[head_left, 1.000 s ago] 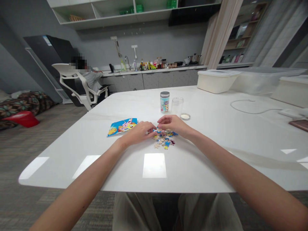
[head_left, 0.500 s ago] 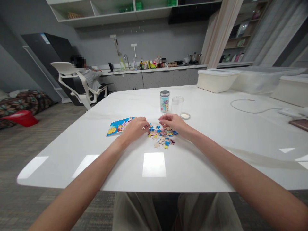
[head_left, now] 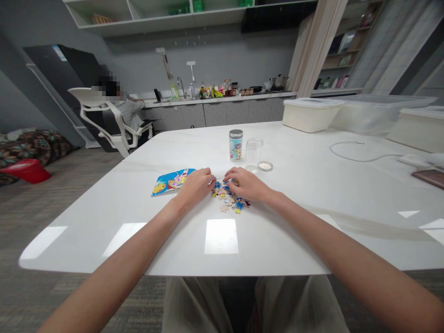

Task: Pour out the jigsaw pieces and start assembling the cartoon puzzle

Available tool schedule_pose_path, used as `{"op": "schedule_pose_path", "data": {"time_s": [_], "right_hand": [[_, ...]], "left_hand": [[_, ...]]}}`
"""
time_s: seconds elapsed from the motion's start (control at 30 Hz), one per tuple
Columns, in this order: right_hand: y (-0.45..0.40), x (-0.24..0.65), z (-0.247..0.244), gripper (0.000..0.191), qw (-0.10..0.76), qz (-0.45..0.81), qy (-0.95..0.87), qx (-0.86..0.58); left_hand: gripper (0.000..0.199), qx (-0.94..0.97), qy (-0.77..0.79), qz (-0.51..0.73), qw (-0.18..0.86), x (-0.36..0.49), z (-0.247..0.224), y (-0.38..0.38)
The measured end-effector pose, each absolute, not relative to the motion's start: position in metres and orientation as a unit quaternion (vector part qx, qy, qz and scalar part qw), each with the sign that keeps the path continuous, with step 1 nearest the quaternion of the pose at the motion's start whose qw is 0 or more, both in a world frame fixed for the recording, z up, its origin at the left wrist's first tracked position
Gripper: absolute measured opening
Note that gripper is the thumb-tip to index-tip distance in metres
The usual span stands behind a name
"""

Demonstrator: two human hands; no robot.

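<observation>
A small heap of jigsaw pieces (head_left: 229, 200) lies on the white table (head_left: 277, 245), some blue, others yellow, pink or plain beige. My left hand (head_left: 198, 186) is at the heap's left edge, its fingertips pinched on a thin puzzle piece (head_left: 215, 179). On the upper right of the heap rests my right hand (head_left: 247, 184), its fingers curled down over the pieces; what its fingertips hold, if anything, is hidden. A blue picture sheet (head_left: 169, 181) with cartoon figures lies left of my left hand, partly under it.
Behind the heap stand a printed can (head_left: 236, 145) and a clear jar (head_left: 254, 152), with a round lid (head_left: 265, 165) beside them. Storage boxes (head_left: 312, 114), a cable (head_left: 357, 159) and a phone (head_left: 428, 177) are at the right. A person (head_left: 128, 111) sits at the back left.
My right hand has moved left and slightly down, closer to my left hand, and now covers more of the heap. The whole view has shifted slightly.
</observation>
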State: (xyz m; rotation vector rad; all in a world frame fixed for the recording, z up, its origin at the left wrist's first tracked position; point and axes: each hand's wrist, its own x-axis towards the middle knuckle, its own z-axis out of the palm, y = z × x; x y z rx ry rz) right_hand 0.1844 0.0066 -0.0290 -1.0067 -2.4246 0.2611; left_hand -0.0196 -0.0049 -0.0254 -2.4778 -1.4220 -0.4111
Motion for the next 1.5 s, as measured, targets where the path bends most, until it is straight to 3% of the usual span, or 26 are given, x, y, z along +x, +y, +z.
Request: {"op": "schedule_pose_path", "data": {"time_s": [0.2,0.57,0.93,1.3,1.5], "right_hand": [[0.006,0.181,-0.034,0.027,0.244,0.083,-0.914,-0.314],[0.006,0.183,-0.026,0.034,0.143,0.066,-0.900,-0.407],[0.007,0.189,-0.024,0.022,0.195,0.112,-0.871,-0.437],[0.016,0.195,-0.034,0.013,0.218,0.097,-0.888,-0.393],[0.021,0.197,-0.039,0.023,0.248,0.075,-0.885,-0.386]], "left_hand": [[0.018,-0.870,-0.452,-0.147,0.128,-0.019,-0.025,-0.004],[0.019,-0.877,-0.445,-0.114,0.143,-0.023,-0.024,-0.005],[0.028,-0.941,-0.325,-0.068,0.062,-0.026,-0.019,-0.009],[0.023,-0.936,-0.334,-0.075,0.079,-0.032,-0.026,-0.001],[0.024,-0.926,-0.357,-0.082,0.094,-0.032,-0.022,-0.004]]}}
